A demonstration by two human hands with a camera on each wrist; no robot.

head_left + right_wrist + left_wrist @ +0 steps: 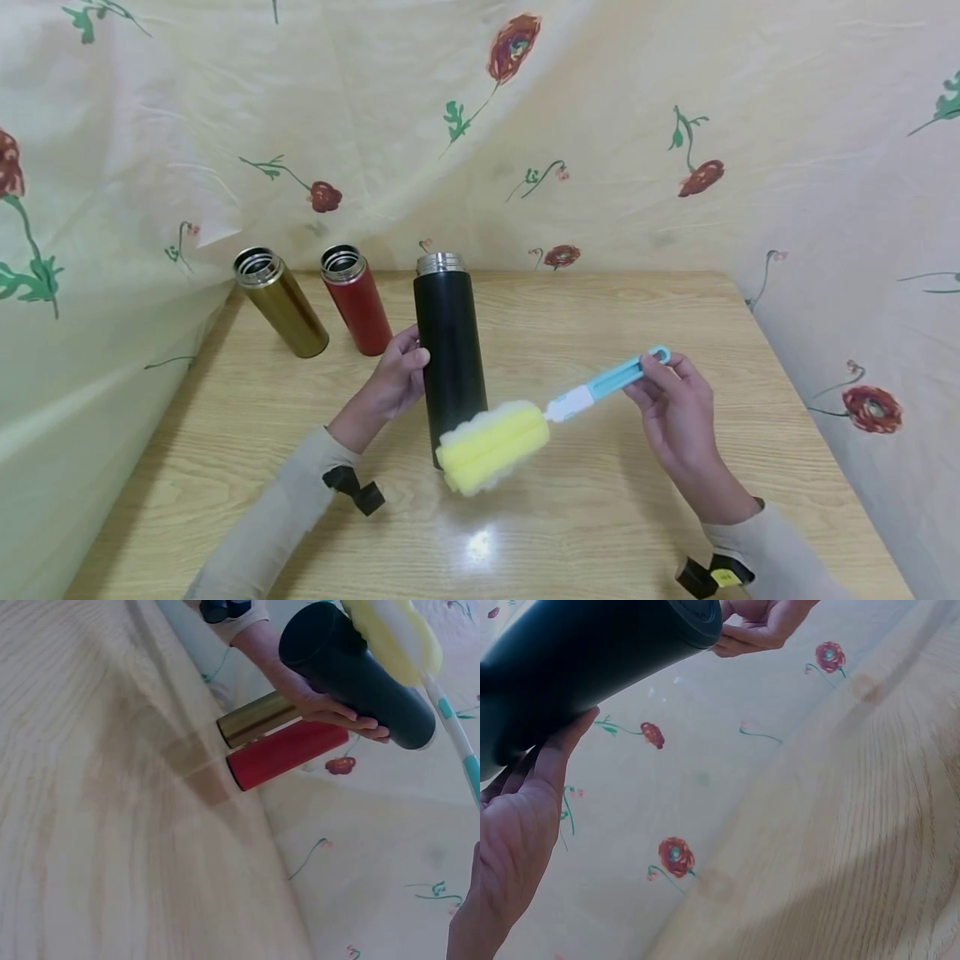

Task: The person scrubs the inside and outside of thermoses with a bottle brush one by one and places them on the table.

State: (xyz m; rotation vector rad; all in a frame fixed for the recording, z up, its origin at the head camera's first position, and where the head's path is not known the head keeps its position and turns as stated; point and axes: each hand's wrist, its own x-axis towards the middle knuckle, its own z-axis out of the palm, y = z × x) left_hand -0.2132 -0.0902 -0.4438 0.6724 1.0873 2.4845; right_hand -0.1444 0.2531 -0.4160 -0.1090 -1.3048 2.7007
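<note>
In the head view my left hand (pixel 399 375) grips a tall black thermos bottle (pixel 450 342) with no lid on its steel neck. The bottle stands nearly upright, held up off the table, and its base shows in the right wrist view. My right hand (pixel 678 408) pinches the blue looped end of a bottle brush (pixel 611 379). The brush's yellow sponge head (pixel 495 446) points left and overlaps the bottle's lower part in the head view. In the left wrist view the fingers (pixel 570 739) lie along the side of the black bottle (pixel 592 652).
A gold bottle (pixel 285 308) and a red bottle (pixel 358 304), both lidless, stand at the back left of the wooden table (pixel 600 525). Flowered cloth (pixel 600 100) hangs behind the table and along both sides.
</note>
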